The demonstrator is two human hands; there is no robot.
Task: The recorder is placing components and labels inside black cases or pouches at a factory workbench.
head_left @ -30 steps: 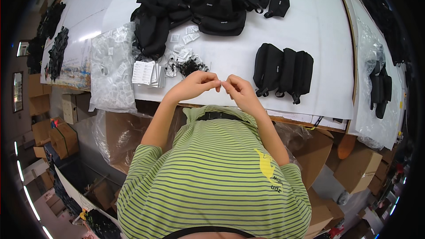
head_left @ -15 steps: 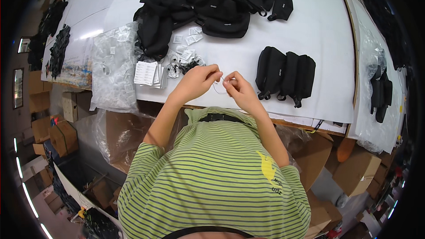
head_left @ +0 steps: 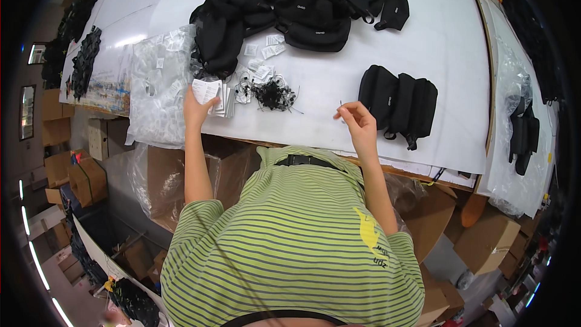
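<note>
At the left of the table, my left hand [head_left: 198, 109] grips printed white cards [head_left: 207, 91] at the stack, its thumb on the near right edge and its fingers along the left side. Over the middle right, my right hand [head_left: 358, 122] is closed in a pinch on a thin cord [head_left: 341, 103]; only a short bit of it shows. A tangle of thin black cords [head_left: 275, 94] lies between the hands, just right of the cards. Several black pouches [head_left: 378, 94] stand side by side beyond my right hand.
A heap of black bags [head_left: 302, 9] covers the far middle of the table. Small white packets [head_left: 272, 49] lie before it. A clear plastic bag of packets [head_left: 158, 91] overhangs the near left edge. Cardboard boxes [head_left: 487, 236] stand below at right.
My hands were together over the table with a thin cord between them. They have parted: the left went left to the cards, and the right moved right with the cord.
</note>
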